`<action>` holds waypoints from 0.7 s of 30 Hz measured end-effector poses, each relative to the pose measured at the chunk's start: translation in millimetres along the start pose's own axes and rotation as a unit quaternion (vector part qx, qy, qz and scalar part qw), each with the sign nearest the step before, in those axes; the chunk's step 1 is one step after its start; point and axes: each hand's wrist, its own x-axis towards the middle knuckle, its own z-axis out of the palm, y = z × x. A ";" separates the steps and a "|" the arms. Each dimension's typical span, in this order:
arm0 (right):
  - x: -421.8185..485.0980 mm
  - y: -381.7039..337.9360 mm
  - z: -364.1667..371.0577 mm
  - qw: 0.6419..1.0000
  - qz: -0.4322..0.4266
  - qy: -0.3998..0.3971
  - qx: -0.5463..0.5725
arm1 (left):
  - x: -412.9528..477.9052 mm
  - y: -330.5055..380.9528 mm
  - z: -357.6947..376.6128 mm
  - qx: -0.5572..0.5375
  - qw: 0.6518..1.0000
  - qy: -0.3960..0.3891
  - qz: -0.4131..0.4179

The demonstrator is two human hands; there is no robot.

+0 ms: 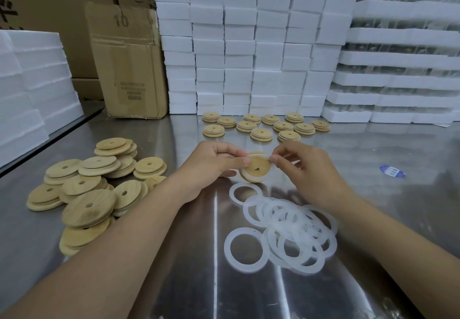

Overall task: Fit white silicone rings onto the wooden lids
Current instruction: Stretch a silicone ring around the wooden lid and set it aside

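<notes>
The wooden lid, held on edge at frame centre, is gripped by the left hand while the right hand pinches a white ring over its rim, so seating looks underway and next needs working round.

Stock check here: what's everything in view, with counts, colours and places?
held lid: one, pale wood, between the hands
ring: one, white, partly round held lid
loose rings: heap, white, table centre
bare lids: pile, pale wood, table left
ringed lids: about twelve, wood and white, table back
foam blocks: many, white, stacked behind
cardboard boxes: several, brown, back left
sticker: one, blue-white, table right
table: one, silver metal, underneath
left hand: one, grips held lid
right hand: one, pinches ring at lid's edge
</notes>
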 end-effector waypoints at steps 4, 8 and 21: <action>0.6 -0.6 -3.3 1.000 -0.010 -0.012 -0.027 | 0.3 4.7 -6.4 0.019 0.999 -0.012 -0.025; 0.8 -1.4 -3.9 0.999 -0.018 -0.006 -0.044 | -0.2 6.2 -6.0 0.029 0.999 -0.010 -0.032; -0.6 2.4 -3.2 0.998 -0.034 -0.035 -0.032 | 0.9 5.0 -9.4 0.053 0.998 -0.016 -0.026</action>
